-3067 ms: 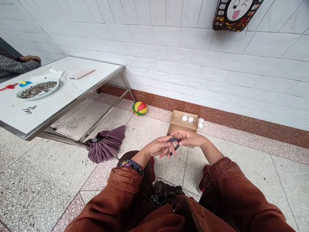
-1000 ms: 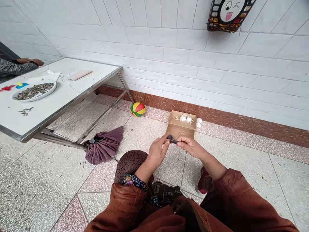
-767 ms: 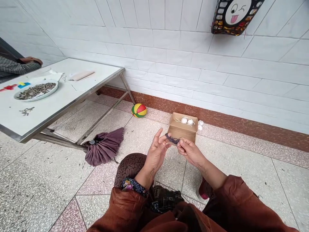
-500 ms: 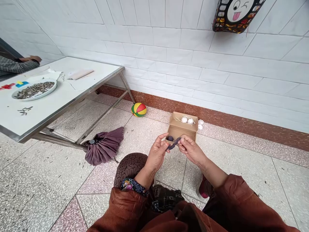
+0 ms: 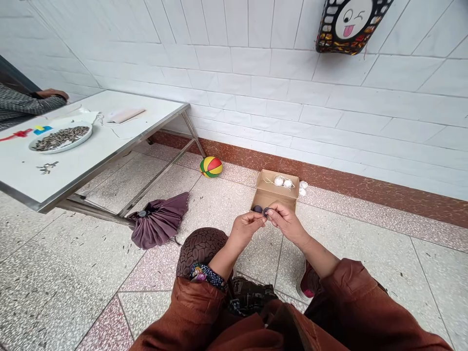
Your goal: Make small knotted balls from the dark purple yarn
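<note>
"Rising behind everything, what is that?"

"A white tiled wall, with a reddish-brown strip along its foot. Below it spreads the speckled floor."

"And on the floor?"

"A white-topped table with metal legs stands at the left. Beyond its far edge shows another person's patterned sleeve. Some pleated purple cloth lies by the table's near leg."

"Anything up high?"

"A dark basket with a winking face, against the wall at upper right."

"Next size down?"

"An open cardboard box near the wall, then a white plate of seeds on the table, then a striped ball on the floor between table and box."

"Now the hands?"

"They meet just in front of the box, seen over its near side. The right hand pinches a small dark loop between thumb and fingers. The left hand has its fingertips right beside that loop; whether they grip part of it, I cannot tell."

"And the smallest things?"

"Two white balls in the box's far part, a dark ball in its near part, and smallest, that loop."
</note>
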Available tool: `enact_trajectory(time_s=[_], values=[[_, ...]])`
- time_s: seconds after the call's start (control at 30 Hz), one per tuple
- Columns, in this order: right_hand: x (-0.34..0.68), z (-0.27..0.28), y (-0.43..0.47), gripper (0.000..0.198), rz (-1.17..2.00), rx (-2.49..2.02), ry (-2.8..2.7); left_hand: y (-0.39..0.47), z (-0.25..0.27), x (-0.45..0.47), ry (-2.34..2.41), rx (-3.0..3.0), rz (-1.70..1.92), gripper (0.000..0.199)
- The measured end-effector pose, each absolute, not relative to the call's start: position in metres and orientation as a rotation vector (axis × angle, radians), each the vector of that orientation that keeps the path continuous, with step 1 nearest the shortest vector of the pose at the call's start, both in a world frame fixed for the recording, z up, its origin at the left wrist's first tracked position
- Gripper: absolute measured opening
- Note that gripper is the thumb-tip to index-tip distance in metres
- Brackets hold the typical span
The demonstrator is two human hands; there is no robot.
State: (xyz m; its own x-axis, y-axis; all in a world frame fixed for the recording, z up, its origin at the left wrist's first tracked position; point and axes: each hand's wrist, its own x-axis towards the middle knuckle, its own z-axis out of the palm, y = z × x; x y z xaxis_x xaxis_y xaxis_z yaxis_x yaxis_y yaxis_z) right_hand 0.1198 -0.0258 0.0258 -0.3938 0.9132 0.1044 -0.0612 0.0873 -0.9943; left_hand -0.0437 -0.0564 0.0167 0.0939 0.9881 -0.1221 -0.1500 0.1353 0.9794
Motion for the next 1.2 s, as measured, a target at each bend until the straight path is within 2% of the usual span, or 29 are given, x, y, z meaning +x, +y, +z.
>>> enact_trajectory(time_s=[0.2, 0.3, 0.43, 0.57, 0.73, 1.03, 1.2], values=[[0.115, 0.024, -0.028, 0.032, 1.5, -0.812, -1.374, -0.05, 0.019, -0.033, 1.188, 1.144, 1.359, 0.016], [0.116, 0.022, -0.027, 0.03, 1.429, -0.819, -1.434, -0.048, 0.021, -0.03, 1.214, 1.091, 1.427, 0.015], [0.121, 0.021, -0.024, 0.023, 1.115, -0.866, -1.67, -0.046, 0.023, -0.024, 1.188, 0.947, 1.423, 0.018], [0.123, 0.022, -0.021, 0.018, 0.737, -0.843, -1.85, -0.046, 0.026, -0.014, 1.103, 0.697, 1.43, 0.03], [0.123, 0.018, -0.022, 0.018, 0.567, -0.843, -1.902, -0.05, 0.032, -0.008, 1.01, 0.459, 1.355, 0.038], [0.126, 0.014, -0.02, 0.021, 0.57, -0.79, -2.105, -0.065, 0.039, -0.018, 0.906, 0.287, 1.376, 0.028], [0.124, 0.016, -0.024, 0.031, 0.596, -0.764, -2.213, -0.064, 0.032, -0.021, 0.914, 0.346, 1.417, 0.024]])
